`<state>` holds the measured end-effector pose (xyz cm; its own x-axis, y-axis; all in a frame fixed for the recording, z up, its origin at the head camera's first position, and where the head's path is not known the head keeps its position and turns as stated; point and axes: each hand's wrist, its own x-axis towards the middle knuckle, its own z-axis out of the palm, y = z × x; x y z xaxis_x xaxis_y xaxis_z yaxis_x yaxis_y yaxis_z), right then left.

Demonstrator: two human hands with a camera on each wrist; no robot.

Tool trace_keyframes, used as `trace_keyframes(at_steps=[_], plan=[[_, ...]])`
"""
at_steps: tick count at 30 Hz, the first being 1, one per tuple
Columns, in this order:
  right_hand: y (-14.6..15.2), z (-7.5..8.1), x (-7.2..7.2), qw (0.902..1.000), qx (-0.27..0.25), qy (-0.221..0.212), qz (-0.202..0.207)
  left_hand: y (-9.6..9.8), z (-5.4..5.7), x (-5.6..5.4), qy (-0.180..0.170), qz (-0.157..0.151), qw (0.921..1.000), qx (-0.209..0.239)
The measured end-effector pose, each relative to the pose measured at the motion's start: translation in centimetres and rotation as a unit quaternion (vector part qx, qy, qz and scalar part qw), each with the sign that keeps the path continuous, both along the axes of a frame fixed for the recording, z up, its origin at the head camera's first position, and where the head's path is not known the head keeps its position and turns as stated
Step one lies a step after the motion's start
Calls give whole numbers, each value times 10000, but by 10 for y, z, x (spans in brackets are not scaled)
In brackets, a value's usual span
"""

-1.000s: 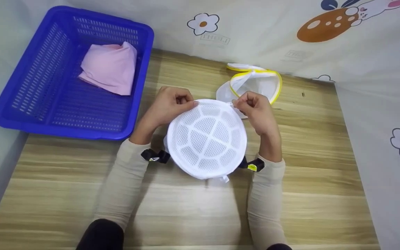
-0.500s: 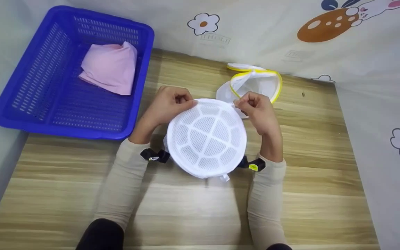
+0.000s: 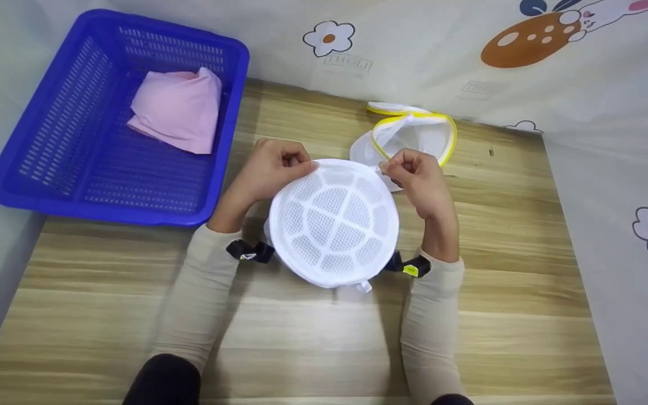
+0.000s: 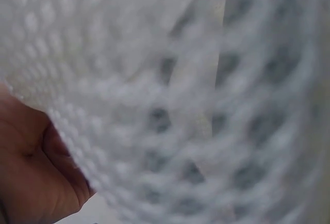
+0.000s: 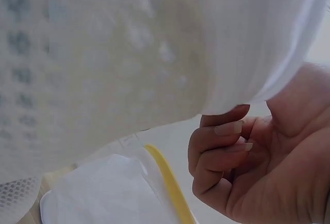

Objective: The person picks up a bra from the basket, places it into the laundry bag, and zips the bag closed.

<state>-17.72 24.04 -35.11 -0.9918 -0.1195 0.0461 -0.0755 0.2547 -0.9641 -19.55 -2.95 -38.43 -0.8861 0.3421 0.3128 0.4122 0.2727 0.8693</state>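
Observation:
A round white mesh laundry bag [image 3: 338, 219], its flat face ribbed with a ring and spokes, is held over the table in the head view. My left hand [image 3: 276, 169] pinches the rim at the upper left, thumb on the face. At the upper right, my right hand [image 3: 417, 177] pinches the edge between thumb and curled fingers; what exactly lies under those fingertips is too small to tell. White mesh fills most of the left wrist view and hides the left fingertips [image 4: 67, 152] in part. The bag's side wall [image 5: 154, 53] hangs above the right fingers in the right wrist view.
Behind the right hand lies a second white mesh bag [image 3: 428, 135] with yellow trim, its mouth gaping. A blue plastic basket [image 3: 104, 211] at the left holds a folded pink cloth [image 3: 180, 109]. Patterned sheeting [image 3: 414, 56] bounds the wooden table [image 3: 504, 270] at the back and sides.

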Motion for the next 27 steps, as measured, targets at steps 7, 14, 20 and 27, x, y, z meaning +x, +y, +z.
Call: trace_keyframes(at_steps=[7, 14, 20, 27], plan=[[2, 0, 0, 9999, 97, -36, -27, -1, -1, -1, -140, 11, 9998, 106], [3, 0, 0, 9999, 23, -103, -69, -1, -2, -1, -53, -2, 9999, 149], [3, 0, 0, 9999, 31, -129, -66, -2, -1, -1, -13, 10, 9999, 160], [5, 2, 0, 9998, 58, -147, -82, -3, -2, -2, -74, 34, 9998, 195]])
